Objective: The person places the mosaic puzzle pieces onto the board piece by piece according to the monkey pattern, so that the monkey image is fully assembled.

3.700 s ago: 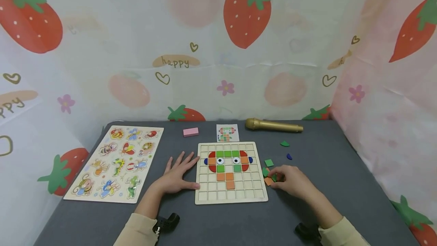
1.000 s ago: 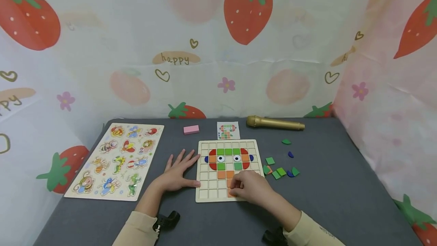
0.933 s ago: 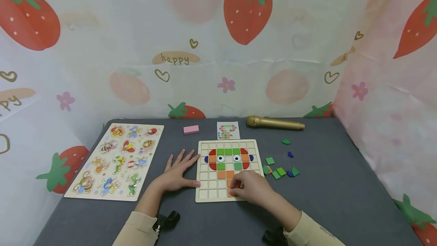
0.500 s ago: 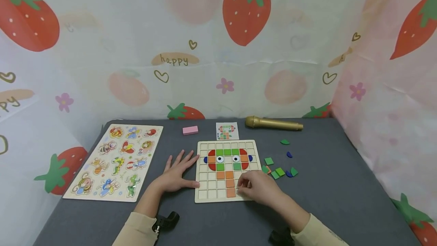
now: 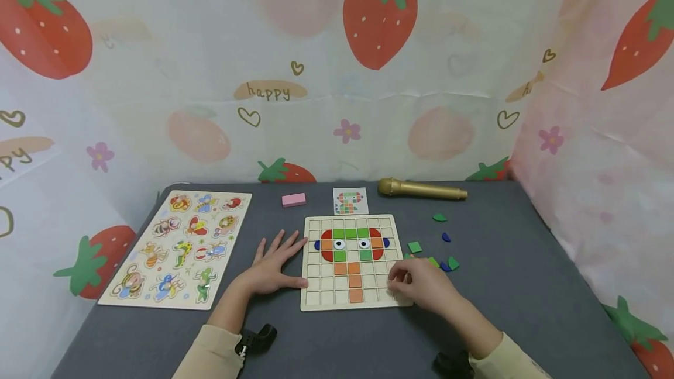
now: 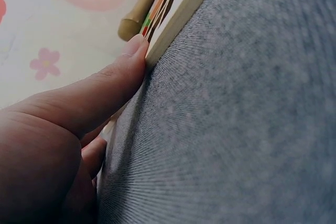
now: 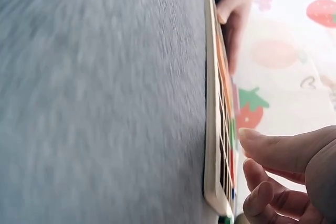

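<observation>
A wooden grid board [image 5: 322,283] lies on the table, with coloured tiles set in its upper half and a bent line of orange tiles [image 5: 355,281] running down to its bottom row. My left hand [image 5: 271,271] lies flat at the board's left side, fingers spread, thumb touching its edge. Over the right part of the board hovers my right hand [image 5: 423,282], its fingers loosely bent. In the right wrist view its thumb [image 7: 278,148] stands apart from the fingers, with nothing between. Loose green tiles [image 5: 415,247] lie beyond this hand, some of them hidden by it.
Behind the board is a small pattern card [image 5: 350,200], with a pink block [image 5: 293,200] to its left and a gold microphone [image 5: 423,189] to its right. An insect picture puzzle board [image 5: 176,250] occupies the table's left side. Blue pieces [image 5: 446,237] lie at right.
From the loose pieces, my right hand came to the board's bottom row, where one more orange tile now lies. It has since drawn back rightward. My left hand has stayed in place.
</observation>
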A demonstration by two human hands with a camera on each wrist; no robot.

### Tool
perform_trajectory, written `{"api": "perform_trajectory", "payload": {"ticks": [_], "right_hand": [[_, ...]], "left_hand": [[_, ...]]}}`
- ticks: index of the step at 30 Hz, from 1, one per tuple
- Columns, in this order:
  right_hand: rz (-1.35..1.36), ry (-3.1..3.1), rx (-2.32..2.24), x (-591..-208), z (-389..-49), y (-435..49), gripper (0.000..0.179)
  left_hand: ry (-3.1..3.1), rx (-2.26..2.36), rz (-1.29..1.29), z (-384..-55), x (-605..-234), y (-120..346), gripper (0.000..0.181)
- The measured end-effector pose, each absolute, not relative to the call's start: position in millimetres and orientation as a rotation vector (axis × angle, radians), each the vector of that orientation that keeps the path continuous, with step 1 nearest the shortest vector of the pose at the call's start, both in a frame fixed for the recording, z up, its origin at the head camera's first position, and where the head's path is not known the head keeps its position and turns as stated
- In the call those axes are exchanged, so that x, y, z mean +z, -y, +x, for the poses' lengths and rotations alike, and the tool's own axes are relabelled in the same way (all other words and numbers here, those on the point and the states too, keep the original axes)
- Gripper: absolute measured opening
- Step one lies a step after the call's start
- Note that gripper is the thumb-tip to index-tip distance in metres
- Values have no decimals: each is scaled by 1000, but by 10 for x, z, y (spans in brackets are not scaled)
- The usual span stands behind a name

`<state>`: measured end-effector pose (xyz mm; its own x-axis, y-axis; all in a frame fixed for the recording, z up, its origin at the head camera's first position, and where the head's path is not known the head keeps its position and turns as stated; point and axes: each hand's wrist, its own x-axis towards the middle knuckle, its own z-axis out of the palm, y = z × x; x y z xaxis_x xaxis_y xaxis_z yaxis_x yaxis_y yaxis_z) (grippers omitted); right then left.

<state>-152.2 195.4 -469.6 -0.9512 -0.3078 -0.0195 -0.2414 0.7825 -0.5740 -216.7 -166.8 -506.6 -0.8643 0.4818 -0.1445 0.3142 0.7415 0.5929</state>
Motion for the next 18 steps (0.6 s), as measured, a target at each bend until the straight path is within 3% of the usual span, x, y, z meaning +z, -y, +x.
{"api": "perform_trajectory", "payload": {"ticks": [18], "right_hand": [[-240,-2900,-934,-4683,-1695,-2447,11]], "left_hand": [[-2652,836,629,-2169,-5068,1671,100]]}}
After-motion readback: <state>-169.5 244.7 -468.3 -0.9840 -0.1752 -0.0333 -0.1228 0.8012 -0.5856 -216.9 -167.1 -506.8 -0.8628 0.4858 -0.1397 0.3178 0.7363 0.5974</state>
